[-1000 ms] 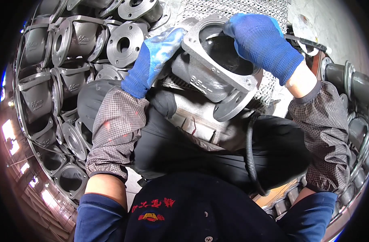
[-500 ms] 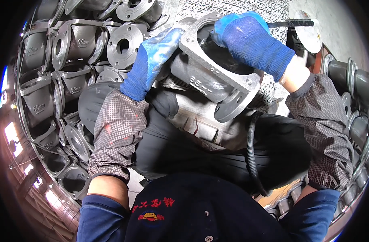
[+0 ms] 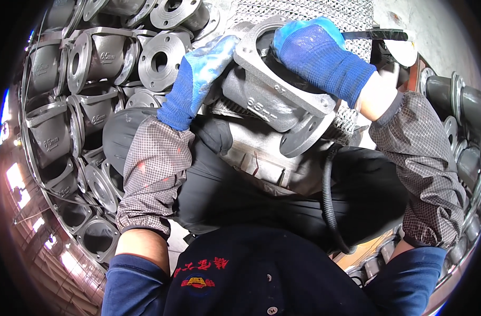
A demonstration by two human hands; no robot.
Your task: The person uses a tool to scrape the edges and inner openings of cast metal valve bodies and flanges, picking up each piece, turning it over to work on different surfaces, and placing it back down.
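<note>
A grey cast-metal valve body (image 3: 259, 100) lies tilted in front of me, its square opening facing up and a round flange (image 3: 303, 138) at its lower right. My left hand (image 3: 206, 71), in a blue coated glove, grips its far left end with the fingers held together. At the upper right of the opening is my right hand (image 3: 314, 52), gloved alike and closed around a black bar-like tool (image 3: 376, 35). The tool's tail sticks out to the right; its working end is hidden by the hand and the casting.
Stacked valve bodies (image 3: 101, 55) fill the left side, and more castings (image 3: 443, 100) stand at the right. A metal mesh sheet (image 3: 303, 9) lies beyond the work. A grey corrugated hose (image 3: 328, 200) runs over my right leg. A white disc-like thing (image 3: 401, 50) sits behind the tool's tail.
My right hand has shifted slightly left at the opening, and the black tool's tail has tilted a little lower with it. The left hand and the valve body stay nearly still.
</note>
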